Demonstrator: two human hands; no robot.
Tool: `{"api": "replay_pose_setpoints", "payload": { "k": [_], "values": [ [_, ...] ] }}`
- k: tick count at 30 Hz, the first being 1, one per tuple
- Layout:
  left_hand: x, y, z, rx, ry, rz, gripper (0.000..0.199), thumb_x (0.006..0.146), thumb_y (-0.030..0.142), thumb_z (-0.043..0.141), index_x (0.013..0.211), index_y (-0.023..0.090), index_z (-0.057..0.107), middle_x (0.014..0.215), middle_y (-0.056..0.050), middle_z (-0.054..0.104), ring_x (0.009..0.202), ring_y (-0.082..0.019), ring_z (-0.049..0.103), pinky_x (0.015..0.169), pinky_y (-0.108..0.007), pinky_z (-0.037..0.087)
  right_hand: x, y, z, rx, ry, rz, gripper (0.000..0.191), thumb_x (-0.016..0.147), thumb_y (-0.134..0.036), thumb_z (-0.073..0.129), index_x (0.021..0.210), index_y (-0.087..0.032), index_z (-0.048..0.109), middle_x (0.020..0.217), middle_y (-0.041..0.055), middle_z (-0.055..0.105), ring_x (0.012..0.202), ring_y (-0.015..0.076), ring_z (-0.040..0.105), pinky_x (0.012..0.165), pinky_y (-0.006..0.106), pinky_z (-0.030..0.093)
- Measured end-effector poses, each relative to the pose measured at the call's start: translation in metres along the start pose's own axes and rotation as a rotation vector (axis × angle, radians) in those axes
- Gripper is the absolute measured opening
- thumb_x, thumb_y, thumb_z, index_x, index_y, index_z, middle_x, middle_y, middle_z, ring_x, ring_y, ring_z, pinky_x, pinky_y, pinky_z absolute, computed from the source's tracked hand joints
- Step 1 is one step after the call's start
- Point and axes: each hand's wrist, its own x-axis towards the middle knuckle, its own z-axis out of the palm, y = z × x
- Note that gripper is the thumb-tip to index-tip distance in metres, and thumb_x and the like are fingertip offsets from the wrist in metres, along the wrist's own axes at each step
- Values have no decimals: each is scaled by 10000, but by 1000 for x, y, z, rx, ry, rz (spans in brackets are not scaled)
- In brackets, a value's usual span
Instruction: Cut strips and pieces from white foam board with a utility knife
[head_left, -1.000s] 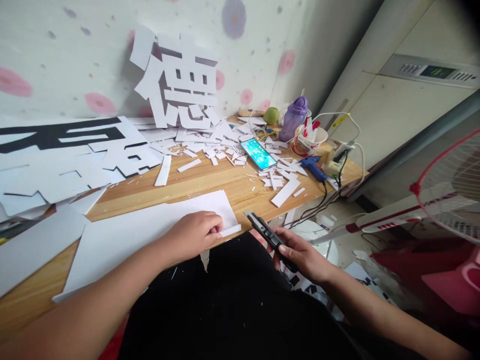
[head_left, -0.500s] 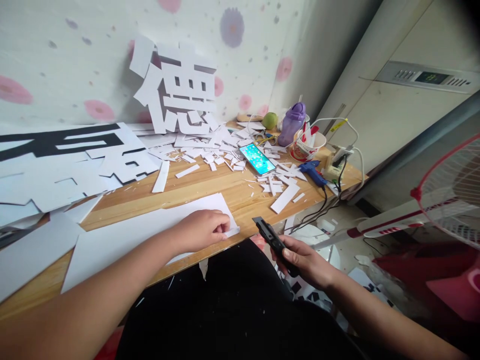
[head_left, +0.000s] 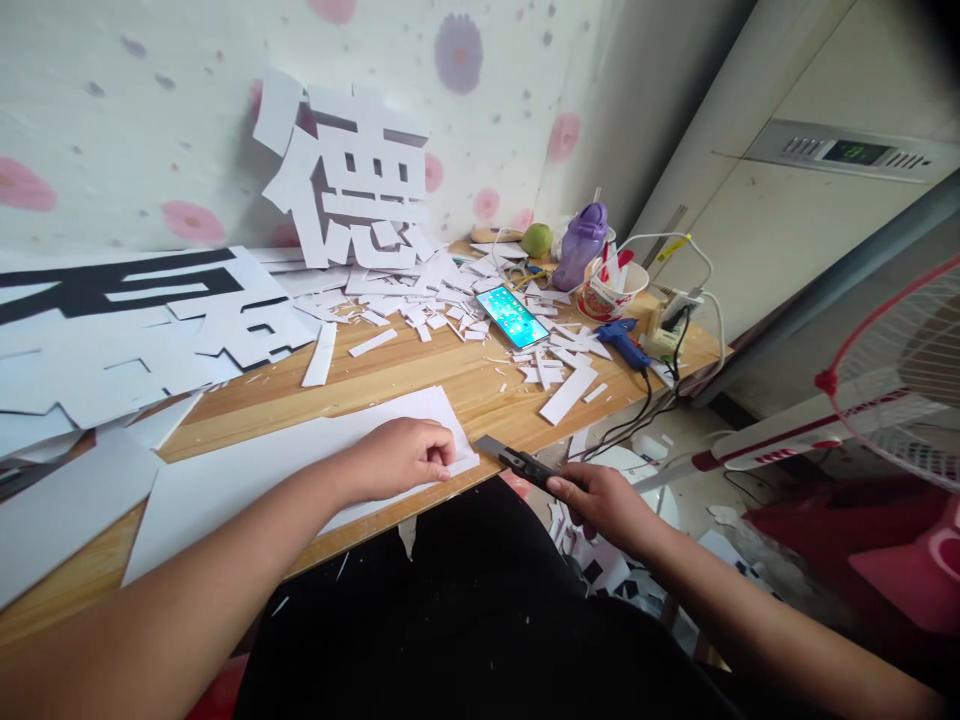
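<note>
My left hand rests on a long white foam board near its right end, at the table's front edge. Its fingers are curled down against the board, and what lies under the fingertips is partly hidden. In my right hand is a black utility knife, the fingers wrapped round its handle. The knife's blade is out and points left, its tip just off the board's right corner. Both the knife and my right hand are held past the table's front edge.
White offcuts litter the wooden table around a lit phone. A white cut-out character leans on the wall. Right lie a blue glue gun, purple bottle, paper tub and cords. A fan stands beyond.
My right hand has swung the utility knife left and flatter, bringing its blade close to the board's right corner. My left hand stays on the board. The view has shifted slightly.
</note>
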Motion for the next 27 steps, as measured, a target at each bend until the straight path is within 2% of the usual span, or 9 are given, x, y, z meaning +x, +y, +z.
{"api": "replay_pose_setpoints", "payload": {
  "k": [7, 12, 15, 19, 22, 27],
  "values": [
    [-1, -6, 2, -39, 4, 14, 95, 719, 300, 586, 746, 211, 606, 739, 17, 594, 710, -158, 542, 638, -261, 400, -2, -16, -10, -185, -30, -32, 356, 897, -506, 481, 719, -202, 534, 550, -24, 574, 437, 113, 573, 460, 199, 399],
    [-7, -8, -2, -28, 15, 44, 102, 727, 251, 575, 811, 204, 608, 806, 1, 594, 749, -160, 558, 676, -260, 432, -2, -24, -19, -223, -77, -29, 330, 914, -465, 465, 735, -201, 550, 564, -20, 577, 443, 112, 574, 456, 198, 374],
    [-13, -10, -4, 24, 50, 70, 64, 752, 244, 586, 802, 204, 596, 865, -13, 585, 811, -177, 544, 738, -287, 418, -2, -25, -23, -254, -68, -58, 308, 913, -442, 478, 746, -198, 565, 581, -16, 589, 462, 109, 577, 465, 197, 361],
    [-25, -16, -4, 222, 127, 129, 118, 800, 330, 639, 834, 219, 619, 959, -33, 575, 953, -229, 505, 834, -343, 380, 0, -24, -24, -246, -51, -50, 303, 915, -433, 475, 755, -196, 572, 577, -15, 588, 465, 109, 570, 465, 200, 352],
    [-36, -19, -3, 303, 122, 162, 88, 813, 277, 628, 769, 208, 595, 943, -34, 565, 943, -220, 499, 826, -338, 383, 0, -23, -23, -243, -43, -63, 305, 914, -437, 480, 760, -197, 588, 572, -15, 582, 472, 113, 570, 468, 203, 353],
    [-48, -13, 4, 268, 111, 162, 140, 814, 184, 559, 677, 188, 528, 890, -32, 551, 888, -198, 501, 796, -320, 392, 0, -23, -25, -262, -70, -142, 279, 901, -438, 521, 805, -205, 639, 594, -6, 605, 474, 113, 559, 478, 210, 370]
  ]
}}
